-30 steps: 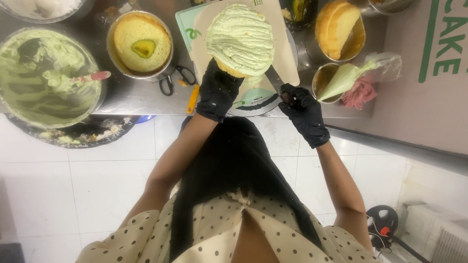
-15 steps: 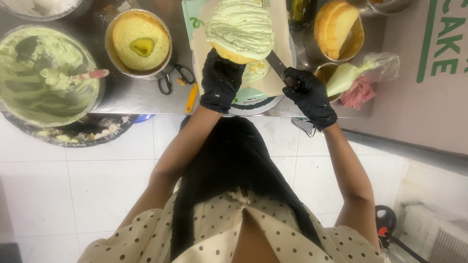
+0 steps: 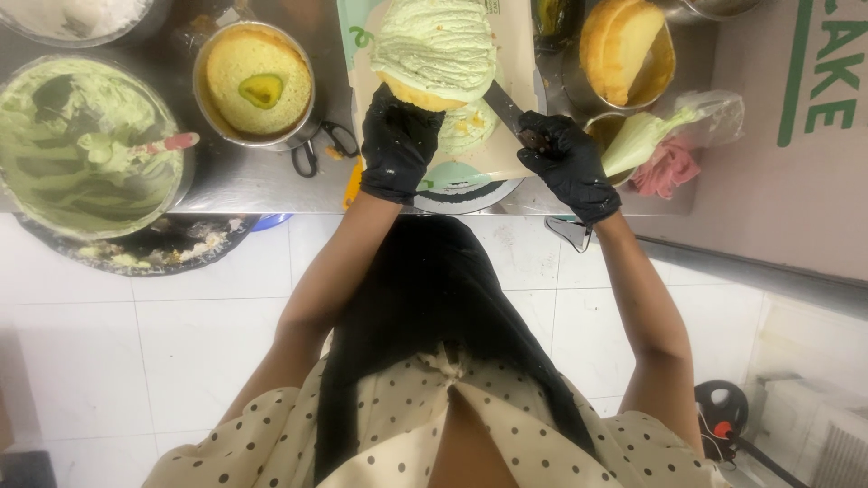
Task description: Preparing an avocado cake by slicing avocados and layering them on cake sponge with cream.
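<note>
Both of my hands wear black gloves. My left hand (image 3: 398, 145) grips the near edge of a sponge cake layer (image 3: 438, 50) covered in pale green cream, tilting it up off a beige board (image 3: 511, 117). Under it lies another green-creamed layer (image 3: 466, 126). My right hand (image 3: 565, 163) is closed on the handle of a palette knife (image 3: 502, 104), whose blade reaches under the lifted layer.
A large bowl of green cream (image 3: 86, 145) with a spatula sits at left. A tin with a yellow sponge (image 3: 256, 83) stands beside it, scissors (image 3: 316, 145) below. Another sponge in a tin (image 3: 624, 45) and a piping bag (image 3: 660, 131) lie at right on the steel counter (image 3: 253, 181).
The creamed layer has shifted up and away, toward the top of the view. My right hand moved in closer and slid the knife blade under it.
</note>
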